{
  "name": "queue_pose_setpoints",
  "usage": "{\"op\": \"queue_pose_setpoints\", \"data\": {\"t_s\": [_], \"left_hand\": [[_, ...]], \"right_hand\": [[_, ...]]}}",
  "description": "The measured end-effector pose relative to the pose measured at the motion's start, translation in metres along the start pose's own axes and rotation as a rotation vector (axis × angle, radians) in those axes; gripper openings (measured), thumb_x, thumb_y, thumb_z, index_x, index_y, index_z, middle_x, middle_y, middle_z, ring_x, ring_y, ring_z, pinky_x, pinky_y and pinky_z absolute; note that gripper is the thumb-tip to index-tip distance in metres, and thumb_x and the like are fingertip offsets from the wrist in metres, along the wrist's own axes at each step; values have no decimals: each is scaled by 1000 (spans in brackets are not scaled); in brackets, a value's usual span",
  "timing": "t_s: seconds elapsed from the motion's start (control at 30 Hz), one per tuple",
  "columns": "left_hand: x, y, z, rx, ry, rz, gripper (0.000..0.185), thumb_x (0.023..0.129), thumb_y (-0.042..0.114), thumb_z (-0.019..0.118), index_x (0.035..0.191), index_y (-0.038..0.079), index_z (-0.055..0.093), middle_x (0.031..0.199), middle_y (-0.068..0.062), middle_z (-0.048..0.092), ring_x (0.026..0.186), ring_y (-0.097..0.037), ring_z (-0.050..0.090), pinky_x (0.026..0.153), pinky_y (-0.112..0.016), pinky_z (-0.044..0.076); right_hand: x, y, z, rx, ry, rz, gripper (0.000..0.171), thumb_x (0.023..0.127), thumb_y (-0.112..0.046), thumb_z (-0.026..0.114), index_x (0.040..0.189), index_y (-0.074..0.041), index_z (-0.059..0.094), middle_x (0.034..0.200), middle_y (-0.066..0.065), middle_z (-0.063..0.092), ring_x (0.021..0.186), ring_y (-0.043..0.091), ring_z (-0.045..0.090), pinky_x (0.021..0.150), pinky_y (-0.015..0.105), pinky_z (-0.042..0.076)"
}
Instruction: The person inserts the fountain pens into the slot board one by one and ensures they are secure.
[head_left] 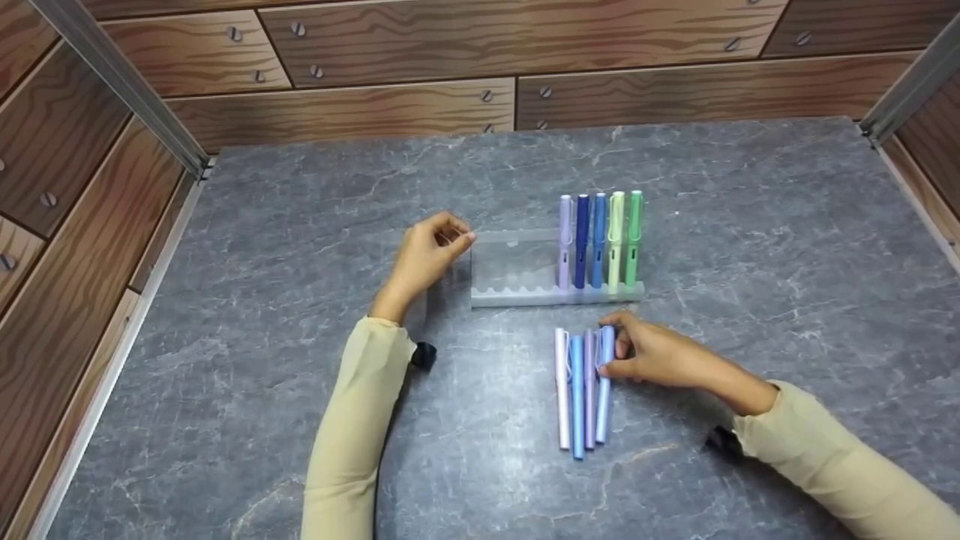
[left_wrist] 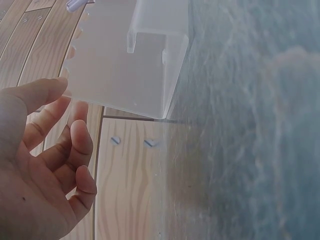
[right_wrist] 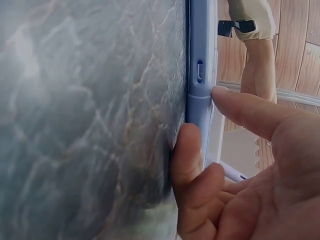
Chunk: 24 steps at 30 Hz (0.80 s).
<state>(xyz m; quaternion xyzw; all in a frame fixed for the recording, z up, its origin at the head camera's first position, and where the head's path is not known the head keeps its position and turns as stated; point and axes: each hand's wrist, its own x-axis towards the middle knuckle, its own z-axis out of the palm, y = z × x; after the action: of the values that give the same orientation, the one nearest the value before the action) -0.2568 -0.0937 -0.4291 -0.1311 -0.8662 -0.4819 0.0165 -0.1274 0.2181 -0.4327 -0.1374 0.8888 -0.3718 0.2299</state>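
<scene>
My left hand (head_left: 426, 256) is at the upper left corner of a clear plastic pen stand (head_left: 517, 299), pinching its edge between thumb and fingers. In the left wrist view the thumb tip meets the notched edge of the stand (left_wrist: 107, 75). A light blue pen (head_left: 603, 416) lies at the right of a loose row on the table; my right hand (head_left: 664, 352) grips it near its upper end. Close up in the right wrist view, thumb and finger touch opposite sides of this pen (right_wrist: 201, 45). Beside it lie a purple pen (head_left: 589, 405), a blue pen (head_left: 577, 420) and a pale pink pen (head_left: 562, 405).
Several pens stand in the right half of the stand: lilac (head_left: 565, 225), navy (head_left: 581, 240), blue (head_left: 598, 232), pale yellow-green (head_left: 616, 225) and green (head_left: 634, 225). The grey marbled table (head_left: 225, 375) is bordered by wood-patterned walls (head_left: 420, 45) at the back and sides.
</scene>
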Motion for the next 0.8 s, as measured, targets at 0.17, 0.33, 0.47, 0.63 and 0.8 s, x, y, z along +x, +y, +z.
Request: {"op": "queue_pose_setpoints", "data": {"t_s": [0.17, 0.33, 0.47, 0.63, 0.8], "left_hand": [[0, 0, 0, -6, -8, 1, 14, 89, 19, 68, 94, 6, 69, 79, -5, 63, 74, -19, 56, 64, -22, 42], [0, -1, 0, 15, -8, 8, 15, 89, 21, 68, 95, 7, 70, 79, -5, 63, 72, -19, 55, 63, -22, 41], [0, -1, -1, 19, -4, 12, 16, 89, 22, 68, 95, 7, 70, 78, -4, 63, 72, -18, 55, 64, -23, 41], [0, -1, -1, 28, -3, 14, 16, 90, 22, 68, 95, 7, 70, 79, -5, 63, 71, -16, 54, 63, -22, 40], [0, -1, -1, 38, 0, 12, 15, 90, 21, 68, 95, 7, 70, 79, -5, 64, 71, -13, 53, 63, -22, 40]], "right_hand": [[1, -3, 2, -65, 23, 21, 72, 84, -28, 74, 135, 9, 39, 81, 6, 57, 62, 12, 50, 54, 24, 42], [2, -4, 4, -145, 57, 25, 70, 82, -29, 75, 133, 6, 43, 80, 5, 57, 63, 12, 48, 56, 27, 41], [2, -3, 4, -124, 58, 25, 67, 82, -26, 76, 132, 5, 44, 80, 6, 58, 62, 12, 50, 55, 26, 42], [1, -1, 4, -73, 61, 7, 66, 80, -23, 77, 131, 5, 45, 81, 6, 57, 62, 12, 50, 54, 25, 43], [0, 0, 3, -24, 59, -11, 65, 79, -20, 78, 129, 5, 45, 82, 8, 57, 63, 13, 50, 55, 24, 44]]}}
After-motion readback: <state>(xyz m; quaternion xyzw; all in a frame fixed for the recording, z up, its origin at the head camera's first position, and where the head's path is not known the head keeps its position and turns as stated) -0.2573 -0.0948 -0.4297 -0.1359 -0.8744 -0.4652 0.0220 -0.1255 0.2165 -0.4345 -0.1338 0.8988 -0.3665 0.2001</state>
